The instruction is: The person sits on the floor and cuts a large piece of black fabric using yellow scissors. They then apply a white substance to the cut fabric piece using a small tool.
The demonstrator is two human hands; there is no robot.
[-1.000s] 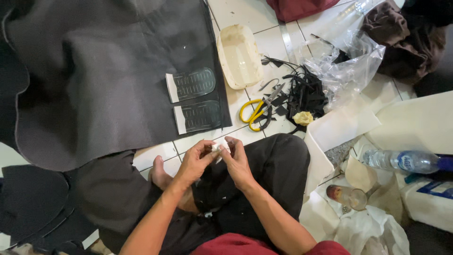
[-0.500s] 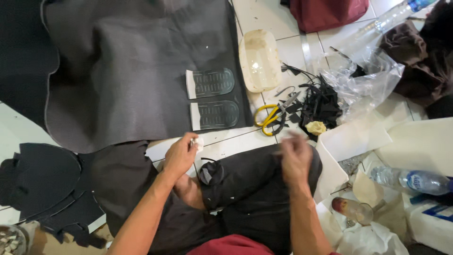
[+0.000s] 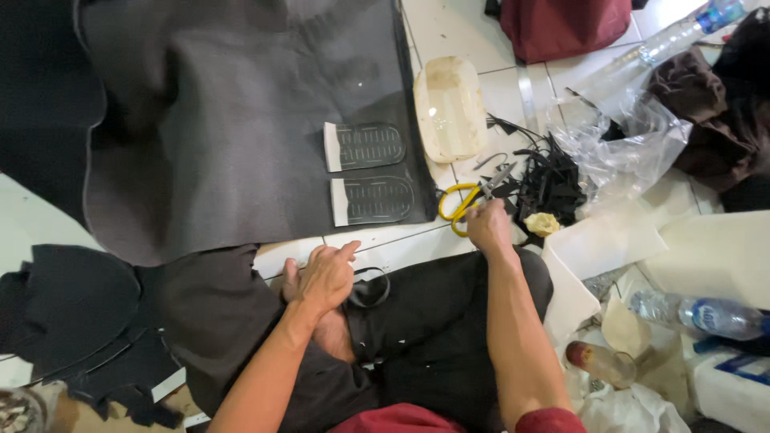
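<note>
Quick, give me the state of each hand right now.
Left hand: open, holding nothing, resting over the lap, index finger extended.
Right hand: on the yellow-handled scissors; a closed grip cannot be told.

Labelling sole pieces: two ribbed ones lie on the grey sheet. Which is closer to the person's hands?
The lower sole piece, beside the sheet's near edge. The other sole piece lies farther up the grey sheet.

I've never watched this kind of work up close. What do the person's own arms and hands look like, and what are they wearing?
Both arms are bare from the upper arm down, with no gloves, watch or rings to be seen on the left hand or the right hand. A short red sleeve shows at the right shoulder, part of a red top. Dark trousers cover the folded legs.
</note>
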